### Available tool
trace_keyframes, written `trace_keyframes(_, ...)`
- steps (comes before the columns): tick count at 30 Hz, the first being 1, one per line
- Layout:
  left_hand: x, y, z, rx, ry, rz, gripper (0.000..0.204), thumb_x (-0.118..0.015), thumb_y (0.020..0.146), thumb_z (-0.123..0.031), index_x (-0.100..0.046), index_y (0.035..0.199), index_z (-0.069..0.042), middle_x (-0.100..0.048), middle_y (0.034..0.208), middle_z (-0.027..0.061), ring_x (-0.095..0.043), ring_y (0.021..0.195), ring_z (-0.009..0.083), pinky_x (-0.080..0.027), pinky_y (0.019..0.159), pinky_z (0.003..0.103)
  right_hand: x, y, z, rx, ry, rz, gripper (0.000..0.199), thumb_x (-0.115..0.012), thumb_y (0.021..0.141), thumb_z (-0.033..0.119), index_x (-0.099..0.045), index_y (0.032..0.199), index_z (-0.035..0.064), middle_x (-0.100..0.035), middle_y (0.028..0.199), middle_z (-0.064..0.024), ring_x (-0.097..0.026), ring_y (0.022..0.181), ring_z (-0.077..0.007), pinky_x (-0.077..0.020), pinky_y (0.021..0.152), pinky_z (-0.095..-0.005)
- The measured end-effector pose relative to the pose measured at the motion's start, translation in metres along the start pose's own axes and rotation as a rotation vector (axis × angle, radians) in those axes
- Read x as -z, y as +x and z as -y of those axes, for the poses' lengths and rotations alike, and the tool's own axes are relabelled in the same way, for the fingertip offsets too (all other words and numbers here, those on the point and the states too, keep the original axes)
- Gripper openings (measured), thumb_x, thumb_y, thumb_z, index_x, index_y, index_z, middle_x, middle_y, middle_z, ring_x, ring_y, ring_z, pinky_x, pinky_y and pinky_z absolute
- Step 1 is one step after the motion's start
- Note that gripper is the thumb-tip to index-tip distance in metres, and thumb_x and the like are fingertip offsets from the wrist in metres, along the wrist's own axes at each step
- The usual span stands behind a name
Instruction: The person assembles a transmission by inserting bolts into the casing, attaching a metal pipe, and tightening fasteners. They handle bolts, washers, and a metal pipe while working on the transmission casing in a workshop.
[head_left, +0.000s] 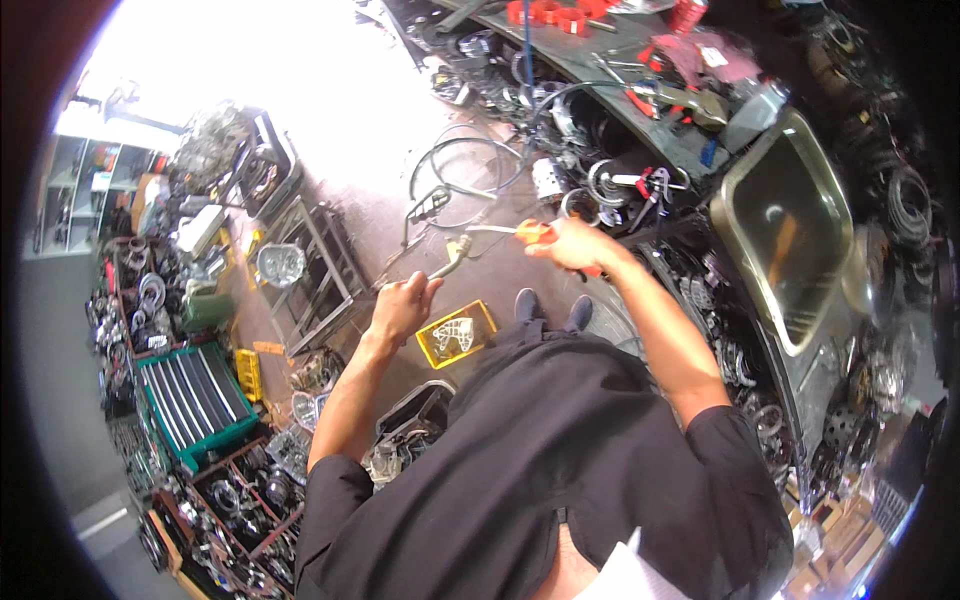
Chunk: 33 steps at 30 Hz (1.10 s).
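Closed around one end of a short, bent grey-green bar [453, 262], my left hand [405, 305] is out ahead of my body. The bar has a yellowish part near its far end; its exact kind is unclear. To the right, my right hand [575, 248] grips an orange-handled tool [536, 232]. A thin pale shaft runs leftward from that tool to near the bar's far end; whether they touch I cannot tell. My fingers hide part of the handle. On the floor below, a yellow crate [432, 345] holds a pale metal part [455, 336].
A metal workbench [640, 140] with tools and a steel-rimmed tray [735, 195] runs along the right. Black hose [437, 150] loops over the floor ahead. At left stand a metal frame [345, 262], a green-edged rack [190, 455] and shelves crowded with machine parts.
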<state>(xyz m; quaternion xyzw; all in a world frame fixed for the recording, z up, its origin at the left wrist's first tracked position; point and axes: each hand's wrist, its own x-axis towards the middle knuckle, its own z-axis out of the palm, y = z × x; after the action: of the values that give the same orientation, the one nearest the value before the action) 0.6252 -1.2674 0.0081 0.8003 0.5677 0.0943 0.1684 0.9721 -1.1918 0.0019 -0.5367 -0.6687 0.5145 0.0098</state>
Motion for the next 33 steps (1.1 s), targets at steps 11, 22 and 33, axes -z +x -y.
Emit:
trace_keyframes(11,-0.066,0.057,0.025,0.345,-0.664,-0.088,0.051,-0.058,0.106,-0.036,-0.056,0.072,0.001,-0.041,0.064,-0.0049,-0.035,0.061,0.0088,-0.029,0.054,0.031,-0.057,-0.143,-0.056,0.116,0.493,-0.869,0.029,-0.073,0.097,0.024,-0.071,0.121,0.0077,-0.076,0.115,-0.0075,-0.072,0.091,-0.0184,-0.0567,0.085,-0.0369)
trace_keyframes(22,-0.090,0.036,-0.060,0.660,-1.142,-0.090,0.044,-0.059,0.106,-0.038,-0.052,0.070,-0.013,-0.034,0.065,-0.0099,-0.028,0.051,0.0019,-0.020,0.044,0.023,-0.041,-0.410,-0.298,-0.244,0.705,-2.487,0.033,-0.068,0.100,0.016,-0.059,0.130,0.0044,-0.069,0.105,-0.0077,-0.068,0.082,-0.0167,-0.0569,0.066,-0.0286)
trace_keyframes(33,-0.071,-0.091,-0.157,0.909,-1.368,-0.502,0.043,-0.055,0.107,-0.040,-0.052,0.074,-0.013,-0.037,0.055,-0.0070,-0.032,0.039,0.0060,-0.027,0.036,0.025,-0.137,-0.421,-0.407,-1.298,-0.375,-1.246,0.020,-0.070,0.094,0.017,-0.065,0.104,-0.0005,-0.066,0.088,-0.0113,-0.064,0.080,-0.0244,-0.0543,0.074,-0.0363)
